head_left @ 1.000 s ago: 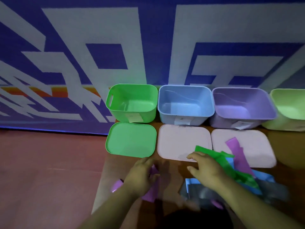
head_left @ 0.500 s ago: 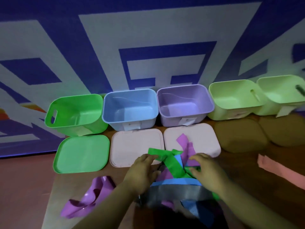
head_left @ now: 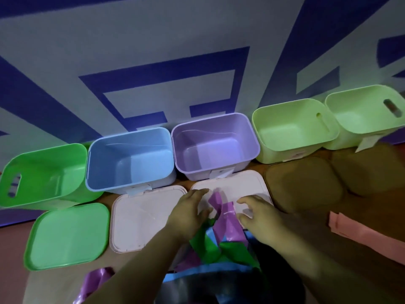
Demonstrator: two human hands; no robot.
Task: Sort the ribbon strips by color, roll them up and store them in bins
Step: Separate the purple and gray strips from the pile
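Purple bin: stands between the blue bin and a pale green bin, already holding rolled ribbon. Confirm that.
Wrong on the contents. The head view shows the purple bin between the blue bin and a pale green bin, but empty, with nothing inside it.

Brown table [head_left: 54, 286] before a wall [head_left: 153, 51] with blue-and-white geometric shapes; dim light; apparently reddish floor [head_left: 11, 260] off the left edge.
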